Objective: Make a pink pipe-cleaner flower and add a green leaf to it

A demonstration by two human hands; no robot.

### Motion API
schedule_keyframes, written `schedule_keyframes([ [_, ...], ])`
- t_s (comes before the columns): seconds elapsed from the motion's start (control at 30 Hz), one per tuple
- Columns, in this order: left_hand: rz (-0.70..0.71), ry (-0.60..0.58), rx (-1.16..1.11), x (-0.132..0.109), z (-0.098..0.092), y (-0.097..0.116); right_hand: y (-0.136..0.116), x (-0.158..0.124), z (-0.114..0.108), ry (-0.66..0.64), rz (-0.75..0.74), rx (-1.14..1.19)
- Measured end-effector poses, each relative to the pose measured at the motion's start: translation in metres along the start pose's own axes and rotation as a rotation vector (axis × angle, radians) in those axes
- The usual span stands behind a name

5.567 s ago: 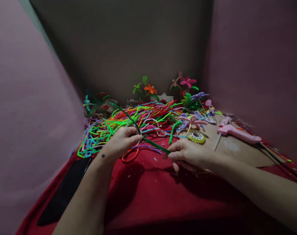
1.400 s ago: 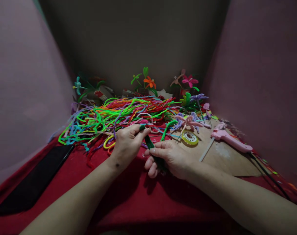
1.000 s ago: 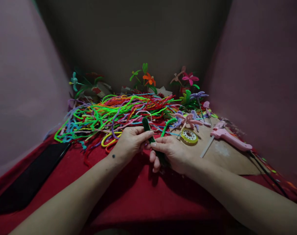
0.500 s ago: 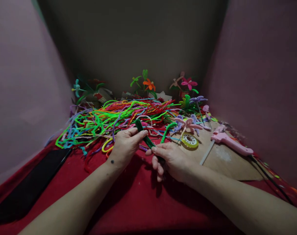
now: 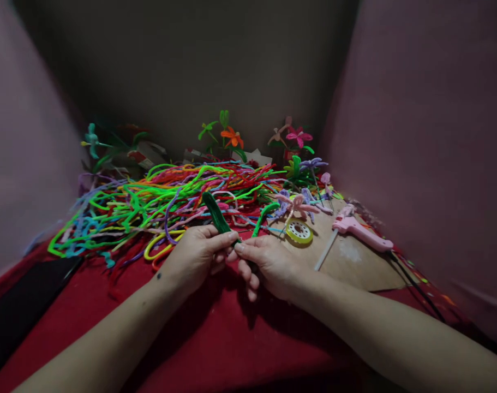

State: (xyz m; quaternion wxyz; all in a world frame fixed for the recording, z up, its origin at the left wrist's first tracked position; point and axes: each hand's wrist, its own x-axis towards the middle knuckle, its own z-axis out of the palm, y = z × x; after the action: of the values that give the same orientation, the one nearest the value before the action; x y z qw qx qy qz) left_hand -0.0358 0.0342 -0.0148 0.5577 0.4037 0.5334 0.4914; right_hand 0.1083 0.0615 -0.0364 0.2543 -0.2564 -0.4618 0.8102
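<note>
A dark green pipe-cleaner leaf [image 5: 216, 213] is pinched between both hands over the red cloth [image 5: 215, 338]. My left hand [image 5: 195, 256] grips it near its lower part, and its rounded tip points up and away to the left. Close beside, my right hand [image 5: 268, 262] pinches the lower end with thumb and forefinger, the other fingers curled loosely. The fingers hide the leaf's bottom end. Just beyond my right hand lies a bright green bent pipe cleaner [image 5: 264, 215].
A heap of coloured pipe cleaners [image 5: 170, 191] spreads behind the hands. On a brown board [image 5: 354, 267] at right are a pink glue gun [image 5: 363, 232], a yellow tape roll [image 5: 299, 232] and a pink pipe-cleaner flower [image 5: 298, 206]. A black flat object [image 5: 31, 300] lies at left.
My left hand has slid down the leaf toward my right hand, so more of the leaf's upper part shows. The whole view has shifted, with things appearing farther left.
</note>
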Motion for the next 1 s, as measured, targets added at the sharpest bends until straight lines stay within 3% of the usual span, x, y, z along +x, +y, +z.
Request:
schedule_keyframes([
  [0.27, 0.113, 0.129, 0.007, 0.0, -0.003, 0.005, -0.003, -0.003, 0.008, 0.126, -0.072, -0.135],
  [0.53, 0.18, 0.136, -0.033, 0.002, -0.001, -0.002, -0.008, -0.003, 0.006, 0.089, -0.041, -0.212],
  [0.73, 0.13, 0.126, -0.045, 0.002, 0.0, -0.002, -0.011, -0.006, 0.011, 0.181, -0.259, -0.517],
  [0.93, 0.1, 0.095, -0.011, 0.001, 0.0, 0.003, -0.01, 0.0, 0.002, 0.127, -0.128, -0.292],
  [1.0, 0.205, 0.227, 0.107, 0.0, -0.007, 0.011, -0.012, 0.002, 0.001, 0.144, -0.102, -0.253],
])
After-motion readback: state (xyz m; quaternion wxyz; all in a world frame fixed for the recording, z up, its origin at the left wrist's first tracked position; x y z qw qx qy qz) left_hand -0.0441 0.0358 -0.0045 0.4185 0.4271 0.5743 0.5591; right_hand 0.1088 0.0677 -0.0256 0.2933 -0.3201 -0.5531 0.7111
